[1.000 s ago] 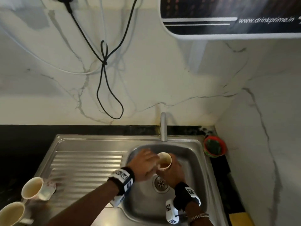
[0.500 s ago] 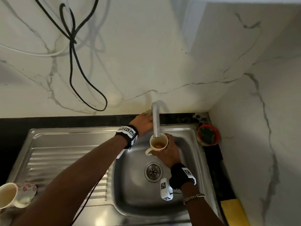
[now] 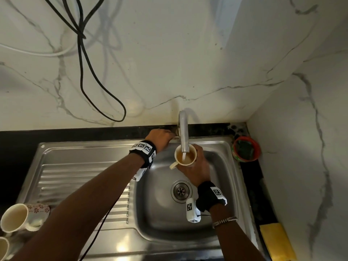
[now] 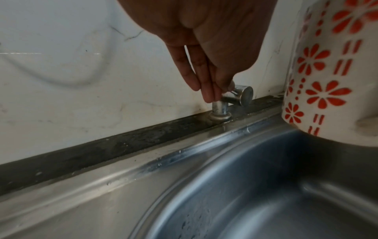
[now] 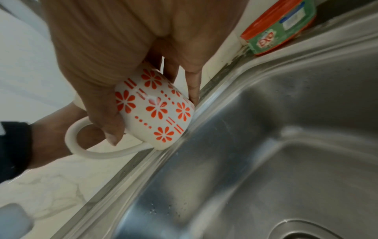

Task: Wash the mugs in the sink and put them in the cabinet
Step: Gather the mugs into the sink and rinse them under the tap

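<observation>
My right hand grips a white mug with red flowers upright over the sink basin, right under the tap spout. A thin stream of water falls into the brownish liquid inside. In the right wrist view the right hand wraps thumb and fingers round the mug, whose handle points left. My left hand reaches to the tap handle behind the spout. In the left wrist view the left hand pinches the chrome tap handle; the mug hangs close at its right.
Two more mugs stand at the drainboard's left end, one lying tilted and another cut off by the frame. A red and green soap tub sits at the back right corner. A yellow sponge lies on the right counter. The drain is uncovered.
My left hand left the mug and went back to the tap handle. The right hand brought the mug under the spout, and water now runs into it.
</observation>
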Demonstrator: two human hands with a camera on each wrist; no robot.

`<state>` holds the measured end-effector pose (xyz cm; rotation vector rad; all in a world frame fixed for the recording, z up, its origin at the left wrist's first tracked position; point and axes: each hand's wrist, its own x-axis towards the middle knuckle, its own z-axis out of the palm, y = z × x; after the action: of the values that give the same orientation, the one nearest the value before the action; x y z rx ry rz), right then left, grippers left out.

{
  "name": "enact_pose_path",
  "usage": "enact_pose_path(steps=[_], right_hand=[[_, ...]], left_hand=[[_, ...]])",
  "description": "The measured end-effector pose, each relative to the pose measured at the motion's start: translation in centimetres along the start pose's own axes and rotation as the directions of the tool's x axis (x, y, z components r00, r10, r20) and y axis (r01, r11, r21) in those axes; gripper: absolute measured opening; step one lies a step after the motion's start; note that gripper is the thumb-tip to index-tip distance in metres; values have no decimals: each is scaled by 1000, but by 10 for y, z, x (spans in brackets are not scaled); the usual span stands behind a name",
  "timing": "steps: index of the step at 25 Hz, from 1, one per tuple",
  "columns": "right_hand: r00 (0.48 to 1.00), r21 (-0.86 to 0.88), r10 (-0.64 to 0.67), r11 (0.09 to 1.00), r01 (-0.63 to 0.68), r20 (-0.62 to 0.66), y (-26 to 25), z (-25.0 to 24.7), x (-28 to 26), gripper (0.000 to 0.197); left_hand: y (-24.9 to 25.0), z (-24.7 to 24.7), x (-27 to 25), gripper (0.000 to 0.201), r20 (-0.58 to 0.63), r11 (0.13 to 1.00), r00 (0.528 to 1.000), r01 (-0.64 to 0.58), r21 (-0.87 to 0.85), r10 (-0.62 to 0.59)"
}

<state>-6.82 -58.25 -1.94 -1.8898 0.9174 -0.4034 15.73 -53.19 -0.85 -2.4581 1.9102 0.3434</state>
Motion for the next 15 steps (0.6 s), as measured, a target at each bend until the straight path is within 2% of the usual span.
enact_pose_path(steps=[3, 6, 10, 15], right_hand=[[995, -36, -36, 999, 40, 90, -3, -1, -1, 78], [999, -10, -26, 1000, 27, 40, 2, 0, -1, 75], [984, -61, -86, 993, 97, 156, 6, -6, 0, 76], [984, -41, -89, 995, 96, 153, 6, -9, 4, 82]], left_hand=[[1, -4, 2, 39, 41, 1000, 999, 9, -9, -9], [4, -5, 3, 37, 63, 1000, 998, 22, 2, -22], [3, -5, 4, 48, 92, 1000, 996, 15, 10, -16], [7, 2, 4, 50, 101, 999, 994, 36, 11, -37]])
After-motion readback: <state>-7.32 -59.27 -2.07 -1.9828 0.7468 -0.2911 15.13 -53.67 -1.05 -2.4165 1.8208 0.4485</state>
